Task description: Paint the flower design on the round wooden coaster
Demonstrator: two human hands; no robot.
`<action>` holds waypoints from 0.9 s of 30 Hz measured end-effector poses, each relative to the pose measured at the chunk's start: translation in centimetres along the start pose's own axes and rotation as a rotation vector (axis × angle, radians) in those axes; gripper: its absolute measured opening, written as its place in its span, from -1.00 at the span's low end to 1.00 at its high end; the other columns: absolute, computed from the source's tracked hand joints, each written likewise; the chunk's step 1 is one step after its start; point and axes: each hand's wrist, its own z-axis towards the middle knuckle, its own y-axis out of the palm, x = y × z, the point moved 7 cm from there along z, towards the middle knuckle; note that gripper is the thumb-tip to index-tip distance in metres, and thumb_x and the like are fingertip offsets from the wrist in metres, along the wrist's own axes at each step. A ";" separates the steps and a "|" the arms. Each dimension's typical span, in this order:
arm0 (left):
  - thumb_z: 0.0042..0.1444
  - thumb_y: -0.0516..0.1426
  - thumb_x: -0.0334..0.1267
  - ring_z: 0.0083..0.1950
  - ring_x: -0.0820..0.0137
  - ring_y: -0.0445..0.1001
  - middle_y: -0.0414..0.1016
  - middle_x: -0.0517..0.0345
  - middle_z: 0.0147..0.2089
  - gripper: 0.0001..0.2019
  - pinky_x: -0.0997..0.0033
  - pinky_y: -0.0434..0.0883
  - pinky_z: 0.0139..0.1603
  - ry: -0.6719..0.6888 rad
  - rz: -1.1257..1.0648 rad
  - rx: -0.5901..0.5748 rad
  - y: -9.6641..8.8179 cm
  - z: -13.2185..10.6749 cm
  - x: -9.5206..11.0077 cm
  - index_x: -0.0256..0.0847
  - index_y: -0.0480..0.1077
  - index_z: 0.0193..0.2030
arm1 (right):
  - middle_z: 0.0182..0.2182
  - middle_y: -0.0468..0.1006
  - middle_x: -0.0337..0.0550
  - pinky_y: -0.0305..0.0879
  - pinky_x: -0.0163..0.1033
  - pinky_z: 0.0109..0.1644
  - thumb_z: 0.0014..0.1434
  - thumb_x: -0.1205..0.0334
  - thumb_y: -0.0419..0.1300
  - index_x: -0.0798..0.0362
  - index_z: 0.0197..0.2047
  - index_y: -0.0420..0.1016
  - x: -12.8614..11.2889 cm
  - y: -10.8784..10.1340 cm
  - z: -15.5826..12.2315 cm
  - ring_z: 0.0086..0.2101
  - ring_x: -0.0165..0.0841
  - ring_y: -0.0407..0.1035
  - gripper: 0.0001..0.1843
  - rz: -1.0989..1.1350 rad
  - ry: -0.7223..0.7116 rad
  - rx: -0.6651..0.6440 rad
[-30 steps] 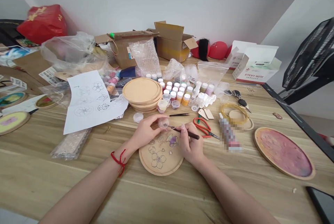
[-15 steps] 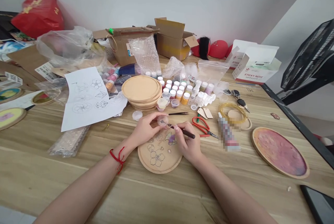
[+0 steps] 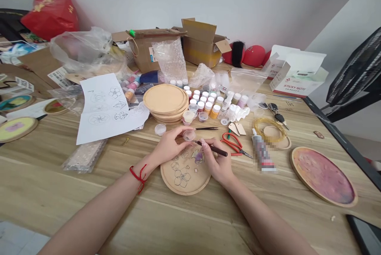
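In the head view, your left hand grips a small clear cup between thumb and fingers, above the far edge of a round wooden plate. Your right hand is closed around a dark-handled tool like a pen, its tip at the cup's near right side; whether it touches is too small to tell. The plate lies flat on the bench under your hands, with outlined flowers and one purple-coloured motif close to your right fingers. Just beyond the cup you have black tweezers, and past those white-capped jars beside a stack of wooden plates. Red-handled pliers lie near your right hand, a blurred-out tube further right, then a plate with a pink, mottled surface. To your left, a sheet of flower drawings rests partly on a plastic-wrapped packet.
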 end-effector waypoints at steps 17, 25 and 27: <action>0.13 0.23 -0.19 0.13 0.18 0.50 0.55 0.04 0.10 -0.65 0.14 0.42 0.16 0.006 0.018 -0.015 0.2 0.0 -0.2 -0.10 0.43 0.07 | -0.44 0.53 -0.18 0.34 -0.12 -0.21 0.37 0.11 0.06 0.00 -0.30 0.45 -0.5 -0.2 0.1 -0.37 -0.29 0.42 -0.75 -0.041 -0.060 0.026; 0.12 0.25 -0.16 0.13 0.16 0.50 0.55 0.03 0.10 -0.66 0.12 0.43 0.16 0.005 0.025 -0.006 0.1 0.0 0.1 -0.11 0.44 0.05 | -0.44 0.54 -0.17 0.36 -0.12 -0.22 0.37 0.07 0.05 0.00 -0.27 0.48 -0.5 -0.3 0.3 -0.36 -0.27 0.44 -0.72 -0.064 -0.042 0.062; 0.12 0.25 -0.17 0.12 0.16 0.51 0.56 0.02 0.09 -0.65 0.12 0.43 0.16 0.004 0.020 -0.005 0.1 0.0 0.0 -0.11 0.44 0.05 | -0.44 0.54 -0.17 0.36 -0.12 -0.22 0.38 0.07 0.04 0.00 -0.28 0.47 -0.2 -0.4 0.3 -0.36 -0.27 0.44 -0.71 -0.058 -0.022 0.080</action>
